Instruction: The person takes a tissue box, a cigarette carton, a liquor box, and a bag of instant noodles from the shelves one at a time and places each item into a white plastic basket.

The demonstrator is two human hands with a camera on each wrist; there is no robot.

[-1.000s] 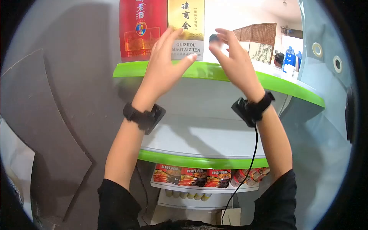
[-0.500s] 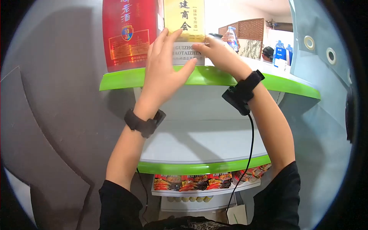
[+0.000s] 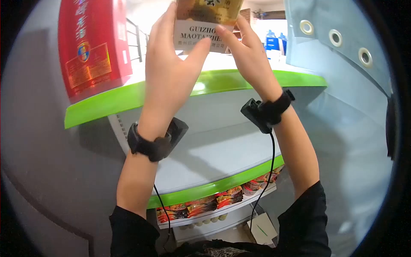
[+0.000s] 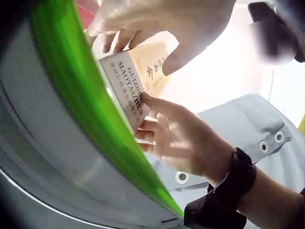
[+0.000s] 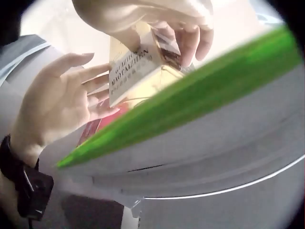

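Observation:
A gold box [image 3: 201,30] printed GUIZHOU MAOTAIZHEN is held up between both hands, just above the top green-edged shelf [image 3: 128,96]. My left hand [image 3: 169,64] grips its left side, with the thumb across the white label. My right hand [image 3: 246,55] grips the right side, thumb on the front. In the left wrist view the left hand [image 4: 157,24] curls over the box [image 4: 138,81], and the right hand [image 4: 186,143] holds it from below. In the right wrist view the right hand [image 5: 157,14] curls round the box [image 5: 138,71], with the left hand [image 5: 57,105] against its side.
A tall red box [image 3: 90,47] stands on the same shelf to the left. A second green-edged shelf [image 3: 222,184] lies below, with snack packets [image 3: 201,205] on a rack under it. A grey panel with eyelets [image 3: 338,43] hangs at the right. A grey wall fills the left.
Both hands have closed on the gold box and raised it off the top shelf. The head view has tilted, so the shelves now slant and the red box sits farther left.

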